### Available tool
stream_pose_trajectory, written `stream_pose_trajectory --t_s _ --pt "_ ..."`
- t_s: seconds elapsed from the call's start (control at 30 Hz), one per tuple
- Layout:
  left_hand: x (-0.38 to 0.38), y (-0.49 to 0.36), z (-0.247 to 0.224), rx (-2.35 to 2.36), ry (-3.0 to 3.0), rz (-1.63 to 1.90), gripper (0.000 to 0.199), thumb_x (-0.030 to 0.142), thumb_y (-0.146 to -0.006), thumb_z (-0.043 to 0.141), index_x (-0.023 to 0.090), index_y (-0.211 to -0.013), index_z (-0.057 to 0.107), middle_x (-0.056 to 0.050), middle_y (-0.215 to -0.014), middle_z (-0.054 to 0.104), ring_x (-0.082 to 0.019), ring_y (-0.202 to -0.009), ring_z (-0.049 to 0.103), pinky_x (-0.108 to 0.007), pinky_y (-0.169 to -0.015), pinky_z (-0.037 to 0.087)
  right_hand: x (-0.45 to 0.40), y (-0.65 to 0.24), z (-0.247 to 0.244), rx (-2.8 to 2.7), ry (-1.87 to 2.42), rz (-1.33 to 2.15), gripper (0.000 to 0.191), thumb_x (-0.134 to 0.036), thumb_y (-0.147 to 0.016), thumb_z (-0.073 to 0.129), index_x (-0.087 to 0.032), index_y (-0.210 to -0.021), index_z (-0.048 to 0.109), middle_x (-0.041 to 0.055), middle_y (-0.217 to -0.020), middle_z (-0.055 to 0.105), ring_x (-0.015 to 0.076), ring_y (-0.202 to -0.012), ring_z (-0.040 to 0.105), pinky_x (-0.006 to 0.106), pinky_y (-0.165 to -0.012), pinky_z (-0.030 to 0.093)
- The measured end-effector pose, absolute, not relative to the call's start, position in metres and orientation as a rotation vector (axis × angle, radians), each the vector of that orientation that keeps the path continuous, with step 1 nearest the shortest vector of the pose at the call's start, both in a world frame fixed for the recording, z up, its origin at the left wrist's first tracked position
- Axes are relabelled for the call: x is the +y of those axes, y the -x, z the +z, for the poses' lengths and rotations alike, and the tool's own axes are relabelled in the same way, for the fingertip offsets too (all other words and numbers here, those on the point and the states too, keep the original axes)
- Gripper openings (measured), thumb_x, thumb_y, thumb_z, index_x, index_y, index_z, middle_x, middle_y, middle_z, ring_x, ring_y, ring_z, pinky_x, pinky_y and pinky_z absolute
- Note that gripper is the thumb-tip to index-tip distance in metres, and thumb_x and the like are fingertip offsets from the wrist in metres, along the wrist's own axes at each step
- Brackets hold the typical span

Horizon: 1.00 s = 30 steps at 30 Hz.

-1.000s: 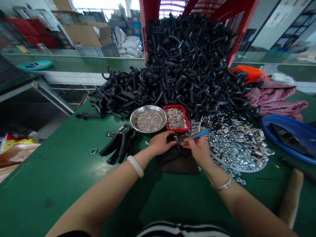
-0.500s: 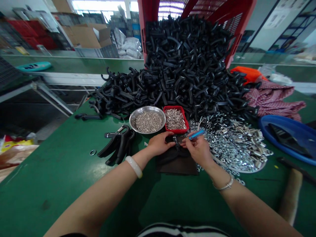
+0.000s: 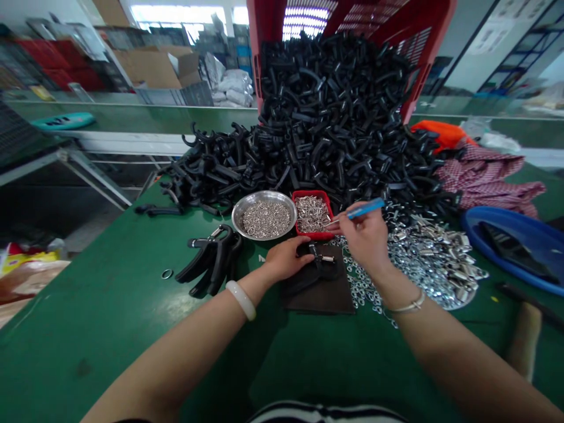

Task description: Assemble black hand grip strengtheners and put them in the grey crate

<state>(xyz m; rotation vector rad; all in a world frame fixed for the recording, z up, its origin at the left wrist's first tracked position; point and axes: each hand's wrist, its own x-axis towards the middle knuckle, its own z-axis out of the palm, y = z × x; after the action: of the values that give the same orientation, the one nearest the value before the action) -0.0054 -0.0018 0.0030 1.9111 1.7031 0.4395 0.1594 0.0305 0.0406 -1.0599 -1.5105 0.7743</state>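
Note:
My left hand (image 3: 286,257) holds a black plastic part (image 3: 314,275) down on a dark square pad (image 3: 326,298). A small spring (image 3: 327,258) shows at the part's right side. My right hand (image 3: 365,238) grips a tool with a blue handle (image 3: 365,208), its thin tip at the right edge of a red tray (image 3: 312,214) full of small metal pins. Left of the tray is a steel bowl (image 3: 264,217) of small metal rings. Several assembled black parts (image 3: 215,258) lie to the left of my left hand.
Black parts (image 3: 308,135) spill from a red crate (image 3: 258,64) behind the trays. Metal pieces (image 3: 423,258) are heaped on the right, beside a blue tray (image 3: 520,252) and a wooden-handled hammer (image 3: 524,335). A lone ring (image 3: 167,274) lies left.
My right hand has moved up and away from the black part to the red tray with the blue tool. The spring on the part now shows. My left hand has stayed on the part.

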Motion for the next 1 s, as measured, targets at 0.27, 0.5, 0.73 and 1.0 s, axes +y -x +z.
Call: stream_pose_trajectory --t_s 0.27,0.5,0.73,1.0 --pt "-0.004 0.019 0.023 1.795 -2.2 0.673 0.035 0.041 -0.082 0.048 0.026 -0.113 0.055 -0.003 -0.118 0.057 -0.019 -0.108 0.05 -0.03 -0.091 0.04 0.124 -0.155 0.03 -2.111 1.729 0.226 0.013 -0.022 -0.07 0.053 -0.015 -0.079 0.059 0.0089 -0.081 0.065 0.0208 -0.077 0.062 0.03 -0.069 0.047" --pt "0.046 0.055 0.043 2.314 -1.829 -0.062 0.027 0.029 -0.077 0.054 0.019 -0.098 0.065 -0.014 -0.105 0.064 -0.029 -0.097 0.058 -0.038 -0.079 0.046 0.105 -0.099 0.046 -2.499 1.439 0.245 0.014 -0.025 -0.073 0.054 -0.022 -0.08 0.066 0.005 -0.089 0.068 0.021 -0.087 0.061 0.03 -0.076 0.044" --pt "0.042 0.054 0.03 2.411 -1.776 0.081 0.028 0.034 -0.082 0.044 0.022 -0.098 0.064 -0.01 -0.1 0.066 -0.024 -0.09 0.061 -0.033 -0.074 0.047 0.102 -0.042 0.029 -2.666 1.433 0.246 0.009 -0.012 -0.067 0.061 -0.014 -0.072 0.068 0.017 -0.084 0.067 0.03 -0.084 0.062 0.037 -0.073 0.046" --pt "0.032 0.06 0.027 2.411 -1.74 0.284 0.023 0.043 -0.08 0.048 0.03 -0.092 0.063 -0.003 -0.095 0.066 -0.02 -0.085 0.061 -0.029 -0.071 0.044 0.099 -0.068 0.024 -2.557 1.253 0.326 0.017 -0.029 -0.078 0.052 -0.023 -0.08 0.068 0.006 -0.091 0.067 0.0226 -0.089 0.059 0.033 -0.074 0.043"
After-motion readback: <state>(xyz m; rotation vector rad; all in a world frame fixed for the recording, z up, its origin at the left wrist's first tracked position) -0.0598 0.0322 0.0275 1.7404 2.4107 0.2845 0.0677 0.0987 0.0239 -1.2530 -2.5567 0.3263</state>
